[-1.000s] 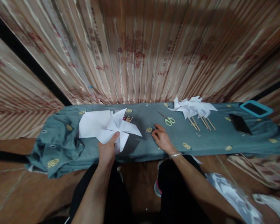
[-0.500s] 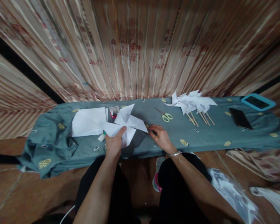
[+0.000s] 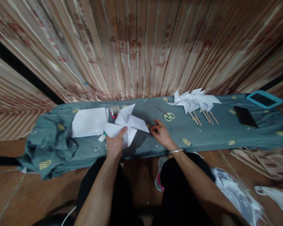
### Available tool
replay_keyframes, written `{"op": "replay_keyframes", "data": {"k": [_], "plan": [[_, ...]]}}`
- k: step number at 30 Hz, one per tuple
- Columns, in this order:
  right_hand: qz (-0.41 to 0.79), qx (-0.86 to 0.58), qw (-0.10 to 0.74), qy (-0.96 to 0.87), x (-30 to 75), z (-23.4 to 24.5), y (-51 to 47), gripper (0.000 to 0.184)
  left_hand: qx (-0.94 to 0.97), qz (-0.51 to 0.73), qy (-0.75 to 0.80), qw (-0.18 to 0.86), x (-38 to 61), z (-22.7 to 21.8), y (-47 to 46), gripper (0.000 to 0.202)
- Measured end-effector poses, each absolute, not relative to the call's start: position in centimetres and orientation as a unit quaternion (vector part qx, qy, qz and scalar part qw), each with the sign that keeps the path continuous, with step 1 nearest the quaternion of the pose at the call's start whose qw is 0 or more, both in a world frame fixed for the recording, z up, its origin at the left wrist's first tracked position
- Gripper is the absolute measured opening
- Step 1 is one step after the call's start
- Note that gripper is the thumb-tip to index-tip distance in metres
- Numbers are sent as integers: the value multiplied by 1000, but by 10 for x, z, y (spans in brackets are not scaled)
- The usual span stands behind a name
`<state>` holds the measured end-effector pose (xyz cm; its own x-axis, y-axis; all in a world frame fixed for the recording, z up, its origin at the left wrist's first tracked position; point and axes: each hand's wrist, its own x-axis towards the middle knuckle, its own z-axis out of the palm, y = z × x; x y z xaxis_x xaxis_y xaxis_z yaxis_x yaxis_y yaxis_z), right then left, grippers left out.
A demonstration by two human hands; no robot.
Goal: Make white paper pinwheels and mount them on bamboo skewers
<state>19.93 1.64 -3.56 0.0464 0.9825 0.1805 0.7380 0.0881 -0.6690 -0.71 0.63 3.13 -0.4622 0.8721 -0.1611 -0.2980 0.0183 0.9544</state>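
My left hand (image 3: pixel 114 142) is closed on a white paper pinwheel (image 3: pixel 132 121), its thumb pressed near the centre where the folded points meet. The fingers beneath the paper are hidden. Just right of the pinwheel's right blade, my right hand (image 3: pixel 162 135) hovers close above the cloth with thumb and a finger brought together and another finger raised. Whatever is in that pinch, if anything, is too small to make out. Behind the pinwheel lies a small open box of metal pins or clips (image 3: pixel 114 112). A white and green small item (image 3: pixel 102 137) sits beside my left hand.
White paper sheets (image 3: pixel 89 123) lie left on the green cloth (image 3: pixel 141 147). Scissors with pale green handles (image 3: pixel 168 116) rest beyond my right hand. Farther right are several finished pinwheels on sticks (image 3: pixel 195 102), a black phone (image 3: pixel 245 117) and a blue-framed tablet (image 3: pixel 264 99). A curtain (image 3: pixel 136 47) hangs behind.
My right hand has drawn slightly away from the pinwheel's right blade tip, and one finger has lifted. My left hand keeps its hold on the pinwheel.
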Motion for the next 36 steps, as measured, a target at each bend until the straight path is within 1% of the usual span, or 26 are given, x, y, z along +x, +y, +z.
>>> {"op": "replay_keyframes", "data": {"k": [5,10,12,15,20,25,30,36], "plan": [[187,-648,320,-665,211,-33,16,12,254,650,557,450,-12,30,6,34],[156,-648,352,-657,215,-20,4,22,252,641,567,452,-15,27,7,31],[159,-647,336,-666,210,-16,-1,22,256,636,573,449,-14,27,7,31],[153,-648,283,-690,200,-12,-4,20,256,625,588,445,-10,27,6,31],[110,-643,204,-730,193,-12,-2,19,249,602,605,458,-7,28,2,36],[67,-618,176,-764,196,-15,-3,21,273,606,593,455,-6,30,1,26],[26,-622,141,-770,196,-15,-7,24,284,614,576,459,-5,30,-1,23],[-3,-632,146,-761,191,-17,-9,22,304,602,580,457,0,30,-3,21]]}}
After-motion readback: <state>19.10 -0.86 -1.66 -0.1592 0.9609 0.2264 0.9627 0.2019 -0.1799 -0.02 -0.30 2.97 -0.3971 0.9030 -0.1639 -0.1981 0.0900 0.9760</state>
